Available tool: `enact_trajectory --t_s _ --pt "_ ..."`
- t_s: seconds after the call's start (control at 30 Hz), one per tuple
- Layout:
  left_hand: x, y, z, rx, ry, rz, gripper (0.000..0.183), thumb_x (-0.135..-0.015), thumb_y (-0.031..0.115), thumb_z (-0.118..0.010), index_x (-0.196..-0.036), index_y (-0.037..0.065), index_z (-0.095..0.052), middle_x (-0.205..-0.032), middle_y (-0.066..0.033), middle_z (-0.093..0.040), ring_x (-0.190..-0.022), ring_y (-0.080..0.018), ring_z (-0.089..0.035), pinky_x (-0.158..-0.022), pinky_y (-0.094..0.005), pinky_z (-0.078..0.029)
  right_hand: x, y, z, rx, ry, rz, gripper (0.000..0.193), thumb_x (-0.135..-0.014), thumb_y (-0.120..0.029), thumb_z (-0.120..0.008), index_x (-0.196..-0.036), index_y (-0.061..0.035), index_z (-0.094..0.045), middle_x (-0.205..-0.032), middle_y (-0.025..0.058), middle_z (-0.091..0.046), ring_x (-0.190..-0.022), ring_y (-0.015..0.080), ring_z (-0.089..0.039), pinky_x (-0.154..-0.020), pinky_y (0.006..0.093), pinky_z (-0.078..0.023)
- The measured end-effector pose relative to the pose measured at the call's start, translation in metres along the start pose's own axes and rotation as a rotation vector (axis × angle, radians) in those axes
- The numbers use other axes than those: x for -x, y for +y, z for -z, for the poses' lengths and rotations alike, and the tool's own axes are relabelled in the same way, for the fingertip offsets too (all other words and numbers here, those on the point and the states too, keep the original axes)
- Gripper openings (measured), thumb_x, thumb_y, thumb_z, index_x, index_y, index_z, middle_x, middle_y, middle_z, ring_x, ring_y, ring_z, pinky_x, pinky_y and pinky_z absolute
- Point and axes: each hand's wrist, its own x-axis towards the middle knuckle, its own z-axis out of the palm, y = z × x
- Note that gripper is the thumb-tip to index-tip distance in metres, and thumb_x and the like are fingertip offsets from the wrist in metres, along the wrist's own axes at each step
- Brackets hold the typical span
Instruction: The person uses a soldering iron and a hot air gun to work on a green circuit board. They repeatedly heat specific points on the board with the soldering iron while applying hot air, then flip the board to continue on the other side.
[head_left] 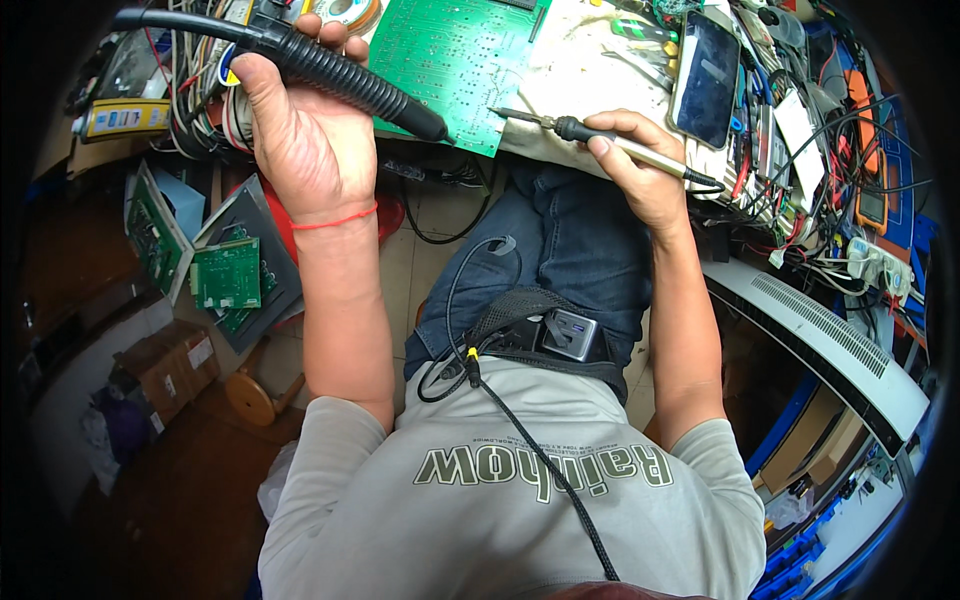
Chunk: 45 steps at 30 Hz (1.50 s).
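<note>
The left hand grasps a black ribbed hose, its nozzle over the near edge of the green circuit board on the table. The right hand grips a soldering iron, tip at the board's near right corner. Work seems underway; finished and remaining joints cannot be told.

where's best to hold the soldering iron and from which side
Probably best: take the soldering iron by its pale handle, just behind the dark sleeve, from the right: the bare metal tip, possibly hot, points left toward the green circuit board, and the cord leaves the handle's right end.
</note>
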Motion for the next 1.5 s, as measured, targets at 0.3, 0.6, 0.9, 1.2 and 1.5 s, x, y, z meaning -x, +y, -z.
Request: enact_trajectory --t_s 0.3,0.6,0.9,1.2,1.5 --pt "0.004 0.000 0.010 0.048 -0.052 0.100 0.058 -0.106 0.061 -0.037 -0.126 0.009 -0.054 -0.101 -0.0079 -0.060 -0.087 -0.0214 -0.054 -0.083 -0.0371 -0.044 0.000 0.001 -0.001 0.015 0.006 0.033 0.022 -0.092 -0.011 -0.076 -0.111 -0.0025 -0.075 -0.096 0.0012 -0.073 -0.084 0.0066 -0.064 -0.075 0.0209 -0.051" --pt "-0.001 -0.012 0.007 -0.119 0.128 -0.058 0.060 -0.095 0.070 -0.054 -0.118 0.014 -0.054 -0.089 -0.0045 -0.061 -0.074 -0.0202 -0.056 -0.070 -0.0326 -0.048 0.005 0.003 -0.003 0.049 0.006 0.073 0.022 -0.090 -0.009 -0.077 -0.111 -0.0028 -0.075 -0.096 0.0012 -0.073 -0.084 0.0066 -0.064 -0.076 0.0209 -0.051" --pt "-0.002 -0.019 -0.004 -0.176 0.107 -0.141 0.070 -0.093 0.075 -0.051 -0.121 0.010 -0.052 -0.082 -0.0076 -0.059 -0.066 -0.0215 -0.056 -0.064 -0.0343 -0.050 0.006 0.008 -0.004 0.115 0.018 0.188 0.022 -0.086 -0.007 -0.078 -0.107 -0.0028 -0.076 -0.094 0.0048 -0.073 -0.084 0.0104 -0.066 -0.076 0.0227 -0.051" --pt "-0.016 -0.037 -0.002 -0.341 0.107 -0.252 0.080 -0.087 0.084 -0.047 -0.120 0.011 -0.050 -0.075 -0.0067 -0.057 -0.064 -0.0190 -0.056 -0.060 -0.0350 -0.052 0.005 0.008 -0.003 0.193 0.002 0.285 0.021 -0.084 -0.006 -0.079 -0.104 -0.0024 -0.076 -0.096 0.0089 -0.074 -0.086 0.0168 -0.069 -0.078 0.0266 -0.054" --pt "-0.012 -0.051 -0.013 -0.221 -0.117 -0.288 0.083 -0.090 0.081 -0.040 -0.125 0.006 -0.049 -0.069 -0.0082 -0.056 -0.054 -0.0197 -0.052 -0.052 -0.0324 -0.047 0.004 0.008 -0.002 0.187 -0.007 0.308 0.021 -0.084 -0.006 -0.079 -0.104 -0.0021 -0.076 -0.097 0.0095 -0.075 -0.086 0.0168 -0.070 -0.078 0.0274 -0.055"
